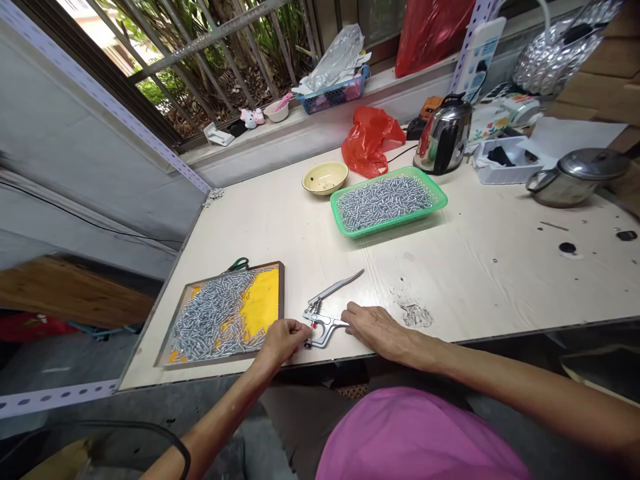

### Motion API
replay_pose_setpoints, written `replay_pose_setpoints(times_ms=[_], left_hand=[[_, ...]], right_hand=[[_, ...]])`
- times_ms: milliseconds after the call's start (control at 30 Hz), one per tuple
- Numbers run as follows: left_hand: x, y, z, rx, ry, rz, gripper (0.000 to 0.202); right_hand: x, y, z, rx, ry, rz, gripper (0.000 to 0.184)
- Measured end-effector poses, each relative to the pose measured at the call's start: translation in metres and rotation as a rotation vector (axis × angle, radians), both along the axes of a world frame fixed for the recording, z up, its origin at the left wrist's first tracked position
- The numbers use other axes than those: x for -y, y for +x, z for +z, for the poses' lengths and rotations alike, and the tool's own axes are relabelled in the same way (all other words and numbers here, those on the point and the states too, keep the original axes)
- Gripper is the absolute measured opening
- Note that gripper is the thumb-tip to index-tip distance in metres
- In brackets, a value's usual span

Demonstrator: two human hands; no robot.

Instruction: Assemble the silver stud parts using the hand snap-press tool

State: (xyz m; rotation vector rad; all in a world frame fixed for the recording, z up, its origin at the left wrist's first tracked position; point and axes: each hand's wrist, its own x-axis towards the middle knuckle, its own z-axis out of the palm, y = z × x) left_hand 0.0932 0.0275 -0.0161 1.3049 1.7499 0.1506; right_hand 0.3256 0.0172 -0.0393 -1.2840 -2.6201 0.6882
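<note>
Silver hand pliers point(326, 328) with a C-shaped jaw, a spring and a red part lie near the table's front edge, their handles spread apart. My right hand point(373, 328) has its fingers closed around the end of the lower handle. At the jaw, my left hand point(284, 340) pinches with thumb and forefinger; whatever is between the fingertips is too small to make out. Left of that hand, a shallow tray point(281, 293) with a yellow lining holds a heap of small silver metal pieces point(213, 313). Farther back, a green plastic basket point(353, 233) is full of similar pieces.
Dark green scissor handles point(240, 264) stick out behind the tray. At the back stand a cream bowl point(325, 180), a red plastic bag point(370, 140) and a kettle point(443, 137). A metal pot point(575, 180) and a white box point(505, 172) stand on the right.
</note>
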Motion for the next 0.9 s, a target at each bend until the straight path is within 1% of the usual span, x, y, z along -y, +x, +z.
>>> replay_pose_setpoints(times_ms=[133, 233, 300, 333, 367, 467, 500, 533, 633, 733, 767, 900], left_hand=[[-0.002, 0.003, 0.003, 0.061, -0.093, 0.035, 0.033], [-0.003, 0.003, 0.003, 0.059, -0.098, 0.044, 0.034], [-0.002, 0.003, 0.001, 0.063, -0.087, 0.041, 0.036], [-0.002, 0.002, 0.0, 0.068, -0.084, 0.037, 0.037], [-0.002, 0.002, -0.001, 0.074, -0.082, 0.036, 0.038], [-0.001, 0.001, -0.001, 0.082, -0.086, 0.044, 0.038], [-0.001, 0.001, -0.001, 0.08, -0.087, 0.044, 0.037], [0.0, 0.001, -0.001, 0.076, -0.086, 0.041, 0.036], [0.0, 0.001, 0.0, 0.064, -0.075, 0.026, 0.035], [0.001, 0.002, 0.001, 0.051, -0.074, 0.032, 0.036], [0.001, 0.002, 0.002, 0.05, -0.076, 0.036, 0.037], [0.001, 0.004, 0.003, 0.062, -0.079, 0.041, 0.041]], right_hand=[[0.001, -0.001, 0.0, 0.026, 0.01, 0.008, 0.012], [0.001, -0.001, 0.0, 0.048, 0.008, 0.013, 0.013], [-0.002, 0.002, 0.005, 0.038, 0.014, 0.026, 0.014], [-0.006, 0.004, 0.008, 0.025, 0.035, 0.024, 0.019], [-0.011, 0.006, 0.012, 0.013, 0.067, 0.01, 0.029], [-0.03, 0.011, 0.022, 0.041, 0.147, -0.074, 0.081], [-0.036, 0.012, 0.025, 0.074, 0.136, -0.085, 0.092], [-0.042, 0.012, 0.027, 0.106, 0.11, -0.08, 0.096], [-0.049, 0.01, 0.026, 0.156, 0.049, -0.031, 0.098], [-0.044, 0.007, 0.018, 0.168, 0.079, -0.016, 0.11], [-0.041, 0.007, 0.015, 0.166, 0.094, -0.017, 0.111], [-0.032, 0.006, 0.009, 0.127, 0.135, -0.026, 0.097]])
